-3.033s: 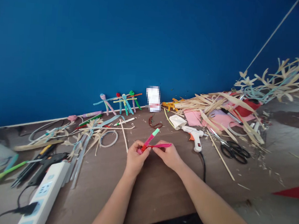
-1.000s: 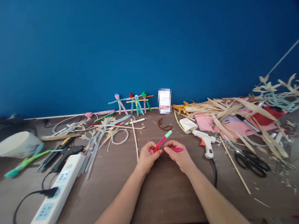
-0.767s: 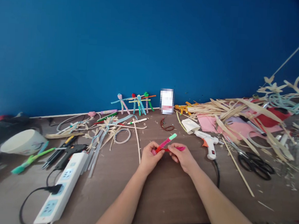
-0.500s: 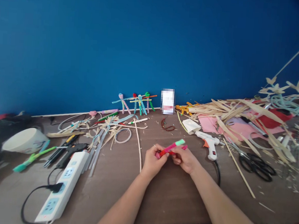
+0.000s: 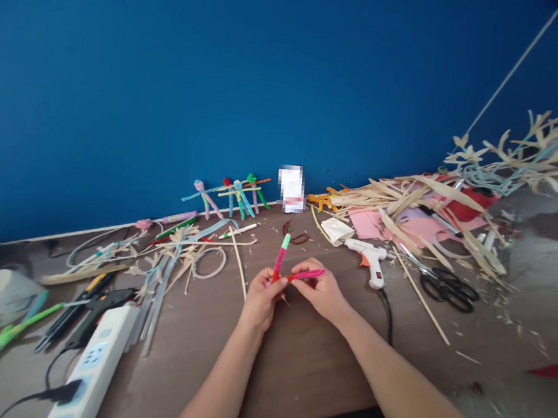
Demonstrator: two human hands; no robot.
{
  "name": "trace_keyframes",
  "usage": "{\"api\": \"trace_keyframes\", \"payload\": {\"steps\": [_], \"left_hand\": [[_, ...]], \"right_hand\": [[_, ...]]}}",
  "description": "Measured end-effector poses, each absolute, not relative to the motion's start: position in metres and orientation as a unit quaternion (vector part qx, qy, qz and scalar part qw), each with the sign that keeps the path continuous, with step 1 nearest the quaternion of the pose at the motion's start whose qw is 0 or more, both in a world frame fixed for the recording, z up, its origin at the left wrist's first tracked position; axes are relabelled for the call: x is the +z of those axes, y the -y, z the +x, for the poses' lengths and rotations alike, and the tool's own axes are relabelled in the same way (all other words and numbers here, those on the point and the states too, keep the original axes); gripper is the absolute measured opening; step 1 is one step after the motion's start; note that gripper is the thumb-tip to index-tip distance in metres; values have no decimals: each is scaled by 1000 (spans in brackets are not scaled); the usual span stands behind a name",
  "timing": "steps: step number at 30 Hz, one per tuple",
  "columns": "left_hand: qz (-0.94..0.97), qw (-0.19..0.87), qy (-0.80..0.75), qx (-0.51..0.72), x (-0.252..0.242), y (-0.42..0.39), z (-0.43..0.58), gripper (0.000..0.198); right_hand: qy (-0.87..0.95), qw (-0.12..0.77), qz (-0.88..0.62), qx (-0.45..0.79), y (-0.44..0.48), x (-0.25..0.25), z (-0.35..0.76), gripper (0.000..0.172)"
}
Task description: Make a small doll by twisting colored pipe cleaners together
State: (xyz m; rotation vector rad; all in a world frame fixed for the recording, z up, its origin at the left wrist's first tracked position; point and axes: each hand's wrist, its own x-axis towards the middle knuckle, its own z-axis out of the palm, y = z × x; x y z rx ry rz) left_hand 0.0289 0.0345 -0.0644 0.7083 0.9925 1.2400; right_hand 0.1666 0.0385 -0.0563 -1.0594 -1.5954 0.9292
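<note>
My left hand (image 5: 259, 297) pinches the lower end of a stick wrapped in pink with a green tip (image 5: 280, 257), which stands nearly upright. My right hand (image 5: 320, 290) pinches a pink pipe cleaner (image 5: 305, 274) that runs from the stick's base out to the right. Both hands hover just above the brown table (image 5: 297, 357), fingers closed.
A white glue gun (image 5: 371, 261) with a black cord lies right of my hands, black scissors (image 5: 446, 289) beyond it. Straw strips and pink sheets (image 5: 403, 208) pile up at the right. Pipe-cleaner figures (image 5: 232, 193) lean on the blue wall. A power strip (image 5: 93, 365) and a black glue gun (image 5: 97, 308) lie at the left.
The stick has swung from slanting right to nearly upright. The pipe cleaner's free end again sticks out to the right. The view shifted, so everything sits further left.
</note>
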Motion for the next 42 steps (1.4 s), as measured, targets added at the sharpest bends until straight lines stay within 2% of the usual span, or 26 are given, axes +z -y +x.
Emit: {"api": "trace_keyframes", "payload": {"steps": [9, 12, 16, 19, 24, 27, 31, 36, 42], "left_hand": [[417, 516, -486, 570, -69, -34, 28, 23], [465, 450, -516, 561, -68, -32, 28, 18], [530, 372, -535, 543, -63, -26, 31, 10], [492, 403, -536, 555, -62, -27, 32, 14], [304, 631, -475, 533, -63, -36, 25, 29], [284, 671, -467, 500, -62, -38, 22, 29], [285, 686, -464, 483, -61, -37, 21, 29], [301, 667, -461, 502, -61, -37, 22, 31], [421, 525, -503, 542, -65, -36, 23, 25]], "right_hand": [[650, 489, -453, 364, -37, -56, 166, 6], [599, 488, -448, 449, -38, -60, 163, 14], [439, 436, -431, 656, -41, -64, 161, 23], [402, 418, -400, 710, -41, -64, 164, 23], [549, 434, -410, 585, -42, -61, 166, 11], [614, 450, -441, 476, -41, -60, 166, 13], [680, 460, -424, 383, -37, -55, 167, 19], [706, 450, -412, 360, -35, -52, 169, 13], [679, 466, -419, 381, -38, -52, 169, 8]]}}
